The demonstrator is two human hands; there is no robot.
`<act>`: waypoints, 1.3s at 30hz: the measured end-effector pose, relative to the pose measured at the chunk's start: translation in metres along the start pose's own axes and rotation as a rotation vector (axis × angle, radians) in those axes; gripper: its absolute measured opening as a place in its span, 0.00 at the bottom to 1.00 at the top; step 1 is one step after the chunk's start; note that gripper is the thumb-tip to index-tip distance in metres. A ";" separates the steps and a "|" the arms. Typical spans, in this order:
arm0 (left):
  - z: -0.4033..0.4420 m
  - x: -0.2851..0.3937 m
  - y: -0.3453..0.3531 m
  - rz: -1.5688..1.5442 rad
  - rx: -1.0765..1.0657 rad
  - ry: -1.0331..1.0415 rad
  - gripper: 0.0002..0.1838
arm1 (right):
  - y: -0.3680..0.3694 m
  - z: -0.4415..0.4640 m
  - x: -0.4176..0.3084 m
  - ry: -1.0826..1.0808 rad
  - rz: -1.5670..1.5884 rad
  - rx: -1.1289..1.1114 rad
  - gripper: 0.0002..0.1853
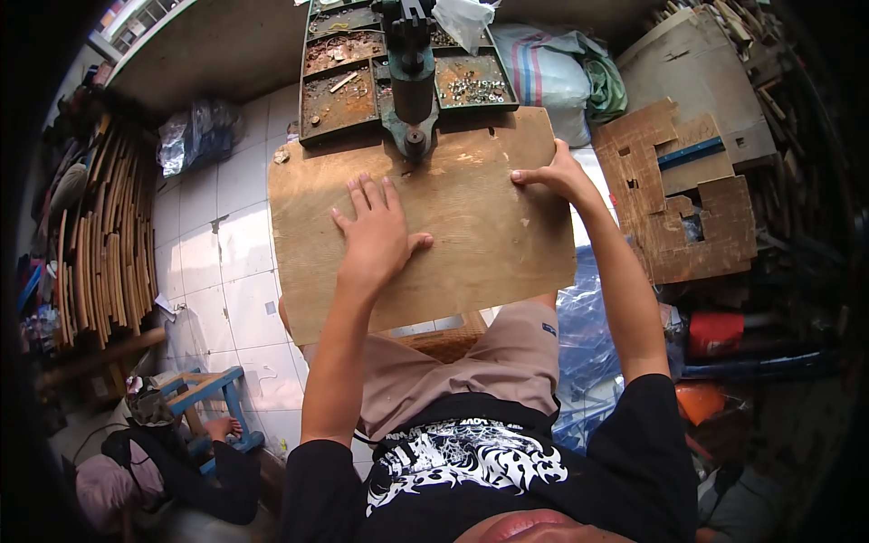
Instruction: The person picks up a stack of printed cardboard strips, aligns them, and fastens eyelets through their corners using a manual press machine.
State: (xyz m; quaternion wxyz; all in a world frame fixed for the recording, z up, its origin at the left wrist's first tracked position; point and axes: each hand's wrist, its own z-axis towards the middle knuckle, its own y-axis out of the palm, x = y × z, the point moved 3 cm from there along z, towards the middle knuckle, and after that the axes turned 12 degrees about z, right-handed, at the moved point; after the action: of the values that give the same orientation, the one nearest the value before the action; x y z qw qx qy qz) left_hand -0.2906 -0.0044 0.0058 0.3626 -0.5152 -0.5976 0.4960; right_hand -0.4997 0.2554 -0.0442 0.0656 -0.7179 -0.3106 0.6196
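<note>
A large thin wooden board [453, 262] lies flat in front of me, its near edge above my lap. My left hand [376, 231] rests palm down on it with the fingers spread. At the board's right edge, my right hand [552, 176] grips it, thumb on top and the other fingers hidden beneath. Just beyond the hands, a dark green metal press [412, 100] stands at the board's far edge. Metal trays [339, 113] with small parts and rust-coloured bits flank the press.
Stacked wooden strips [104, 235] stand at the left. Another person [181, 471] sits low at the lower left beside a blue wooden frame [204, 389]. Cut boards [715, 244], a white sack [548, 81] and a red object [715, 333] are on the right.
</note>
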 end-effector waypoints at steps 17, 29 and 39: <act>0.001 0.002 -0.006 -0.010 -0.090 -0.004 0.58 | 0.000 -0.006 -0.051 -0.063 -0.624 0.025 0.58; 0.003 0.000 0.003 -0.003 -0.046 -0.013 0.60 | 0.051 0.082 -0.148 -0.597 -0.598 0.168 0.13; 0.004 0.000 0.004 0.006 -0.070 0.003 0.60 | 0.060 0.136 -0.135 -0.512 -0.635 0.008 0.09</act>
State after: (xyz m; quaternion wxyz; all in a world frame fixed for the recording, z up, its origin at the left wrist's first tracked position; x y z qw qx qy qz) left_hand -0.2934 -0.0056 0.0012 0.3438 -0.5303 -0.6123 0.4751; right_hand -0.6093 0.0963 0.0111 0.1771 -0.4083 -0.5207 0.7285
